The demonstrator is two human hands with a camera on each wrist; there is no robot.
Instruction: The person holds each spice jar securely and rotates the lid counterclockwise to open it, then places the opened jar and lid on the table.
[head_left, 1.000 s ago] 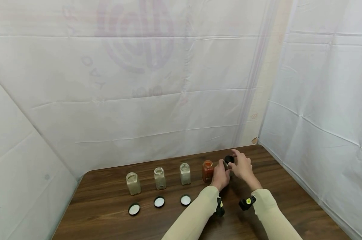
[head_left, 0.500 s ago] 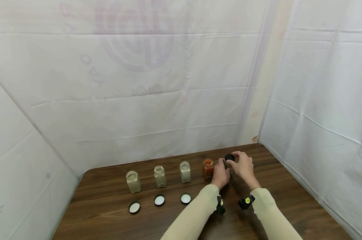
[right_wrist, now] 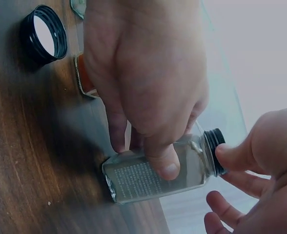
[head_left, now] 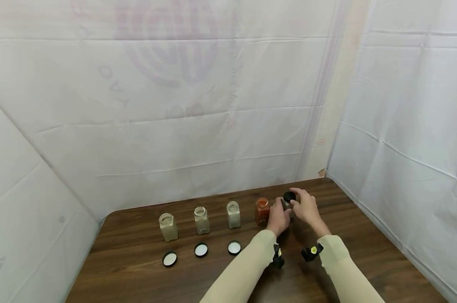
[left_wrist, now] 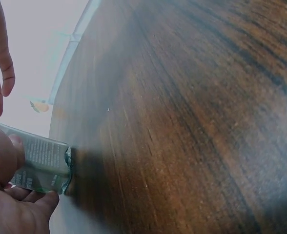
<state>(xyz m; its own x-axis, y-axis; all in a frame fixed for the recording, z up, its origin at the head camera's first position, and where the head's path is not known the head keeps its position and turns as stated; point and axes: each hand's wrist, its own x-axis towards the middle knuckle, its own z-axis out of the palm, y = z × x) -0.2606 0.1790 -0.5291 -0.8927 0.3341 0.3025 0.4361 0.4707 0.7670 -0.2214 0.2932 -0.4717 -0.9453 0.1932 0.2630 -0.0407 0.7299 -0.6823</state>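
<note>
My left hand (head_left: pixel 279 217) grips the body of a clear glass spice jar (right_wrist: pixel 133 180) with printed text and greyish contents. In the left wrist view its thumb and fingers wrap the jar (left_wrist: pixel 43 158). A black screw lid (right_wrist: pixel 215 148) sits on the jar's neck. My right hand (head_left: pixel 306 209) has thumb and a finger on the lid's rim; in the right wrist view the thumb presses the lid's side and the other fingers are spread. Just left of my left hand stands an uncapped jar of red-orange spice (head_left: pixel 262 213).
Three uncapped jars of pale contents, the left jar (head_left: pixel 169 228), middle jar (head_left: pixel 202 221) and right jar (head_left: pixel 233 216), stand along the brown wooden table (head_left: pixel 137 277). Before them lie upturned black lids (head_left: pixel 169 259). White sheeting (head_left: pixel 198 143) hangs behind and at the sides.
My right hand's thumb and finger have shifted round the lid and lie closer in than a second ago. The left hand has kept its hold on the jar. The head view has tilted slightly.
</note>
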